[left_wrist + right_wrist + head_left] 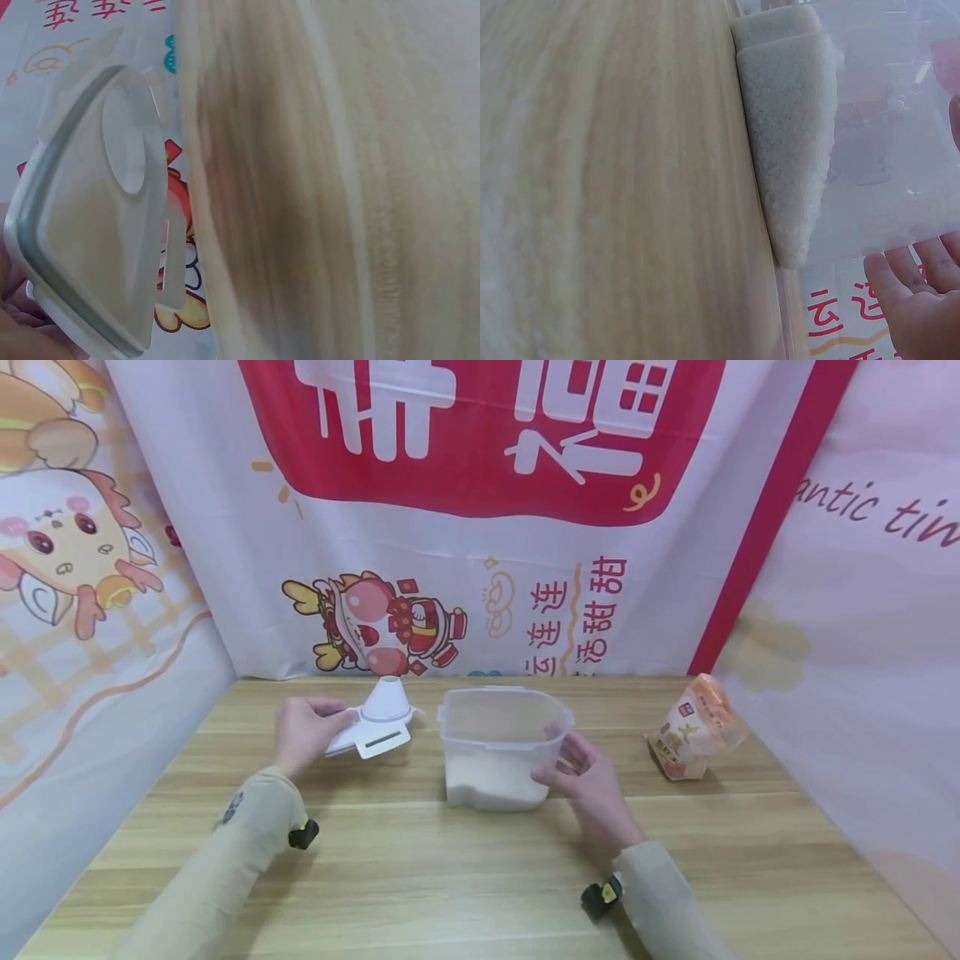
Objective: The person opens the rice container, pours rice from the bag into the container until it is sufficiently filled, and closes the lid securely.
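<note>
My left hand (303, 731) pinches the edge of a white plastic lid (347, 739), which is raised and tilted above the table. A cone-shaped spout (386, 700) stands on the lid's top, and a grey seal (56, 165) runs round its underside in the left wrist view. A translucent rice storage box (498, 739) stands uncovered on the table. White rice (787, 127) lies sloped in its bottom. My right hand (588, 781) holds the box's right side, thumb on the front and fingers round the side.
An orange and white bag (690, 731) stands at the right of the wooden table (420, 877), beyond my right hand. Printed cloth (480, 602) hangs along the table's back edge, with more on both sides.
</note>
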Demonstrator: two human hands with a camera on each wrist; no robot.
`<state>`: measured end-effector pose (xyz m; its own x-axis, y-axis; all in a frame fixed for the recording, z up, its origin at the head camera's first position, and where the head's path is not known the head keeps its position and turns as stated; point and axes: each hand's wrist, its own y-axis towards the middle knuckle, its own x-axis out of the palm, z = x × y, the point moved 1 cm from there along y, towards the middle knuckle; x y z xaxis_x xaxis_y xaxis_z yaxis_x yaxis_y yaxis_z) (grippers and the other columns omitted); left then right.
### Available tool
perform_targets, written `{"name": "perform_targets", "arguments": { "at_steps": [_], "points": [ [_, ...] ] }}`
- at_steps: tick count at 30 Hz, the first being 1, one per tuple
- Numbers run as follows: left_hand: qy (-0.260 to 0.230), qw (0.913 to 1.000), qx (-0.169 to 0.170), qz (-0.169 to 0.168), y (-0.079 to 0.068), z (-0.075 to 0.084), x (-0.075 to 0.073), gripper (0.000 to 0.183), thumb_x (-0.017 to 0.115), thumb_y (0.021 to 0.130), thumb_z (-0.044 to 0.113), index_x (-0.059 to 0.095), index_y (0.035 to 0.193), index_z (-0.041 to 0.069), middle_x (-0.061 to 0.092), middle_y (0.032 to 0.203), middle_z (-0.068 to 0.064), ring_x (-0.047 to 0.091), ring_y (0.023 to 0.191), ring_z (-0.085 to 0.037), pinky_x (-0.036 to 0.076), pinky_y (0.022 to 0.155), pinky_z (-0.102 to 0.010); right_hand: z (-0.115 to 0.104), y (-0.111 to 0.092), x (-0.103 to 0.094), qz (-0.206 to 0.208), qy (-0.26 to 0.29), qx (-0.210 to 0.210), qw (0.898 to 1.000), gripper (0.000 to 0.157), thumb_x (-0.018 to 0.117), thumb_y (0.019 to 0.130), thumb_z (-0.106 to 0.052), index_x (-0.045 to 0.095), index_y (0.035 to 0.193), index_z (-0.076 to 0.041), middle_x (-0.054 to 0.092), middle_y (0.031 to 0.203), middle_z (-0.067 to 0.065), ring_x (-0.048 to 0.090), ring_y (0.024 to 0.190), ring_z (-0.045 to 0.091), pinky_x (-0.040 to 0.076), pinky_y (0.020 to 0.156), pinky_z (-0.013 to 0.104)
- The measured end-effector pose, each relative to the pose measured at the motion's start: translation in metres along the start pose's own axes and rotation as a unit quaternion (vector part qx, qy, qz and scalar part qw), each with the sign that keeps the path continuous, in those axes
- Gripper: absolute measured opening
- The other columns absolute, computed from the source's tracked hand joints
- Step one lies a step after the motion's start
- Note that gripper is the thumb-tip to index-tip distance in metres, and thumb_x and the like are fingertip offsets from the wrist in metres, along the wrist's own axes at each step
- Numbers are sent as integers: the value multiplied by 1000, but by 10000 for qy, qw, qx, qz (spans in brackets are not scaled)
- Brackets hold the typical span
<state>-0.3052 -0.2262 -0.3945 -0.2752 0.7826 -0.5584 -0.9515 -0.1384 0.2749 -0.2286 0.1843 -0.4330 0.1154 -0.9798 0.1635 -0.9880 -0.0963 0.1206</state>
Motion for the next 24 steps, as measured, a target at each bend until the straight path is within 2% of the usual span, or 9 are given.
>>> {"name": "perform_targets", "arguments": {
  "at_steps": [5, 10, 17, 24],
  "points": [
    [33, 9999, -41, -151, -1, -5, 4, 32, 79, 85, 20, 74, 107, -2, 72, 100, -17, 62, 107, -36, 43, 94, -47, 0, 1, 0, 27, 6, 14, 10000, 81, 86, 71, -4, 50, 143, -14, 53, 140, 9, 53, 124, 31, 50, 97, 36],
    [57, 9994, -25, -336, -2, -12, 8, 32, 78, 86, 19, 73, 108, -3, 72, 101, -17, 62, 108, -35, 44, 95, -48, 1, 1, 0, 64, -41, 72, 9999, 82, 88, 70, -8, 50, 143, -17, 53, 140, 6, 53, 124, 29, 49, 99, 34],
    [281, 9977, -19, -619, -2, -14, 12, 34, 77, 86, 18, 71, 111, -4, 71, 105, -19, 62, 107, -37, 46, 95, -52, 0, 0, 0, 55, -48, 85, 9999, 81, 87, 71, -8, 51, 143, -18, 54, 140, 6, 53, 125, 30, 49, 98, 35],
    [425, 9959, 164, -787, -4, -18, 16, 33, 78, 86, 14, 70, 111, -8, 71, 103, -21, 65, 100, -38, 51, 90, -51, 0, 0, 0, 62, -47, 71, 9999, 83, 87, 71, -7, 49, 144, -17, 53, 141, 7, 52, 125, 30, 49, 98, 35]
  ]
}}
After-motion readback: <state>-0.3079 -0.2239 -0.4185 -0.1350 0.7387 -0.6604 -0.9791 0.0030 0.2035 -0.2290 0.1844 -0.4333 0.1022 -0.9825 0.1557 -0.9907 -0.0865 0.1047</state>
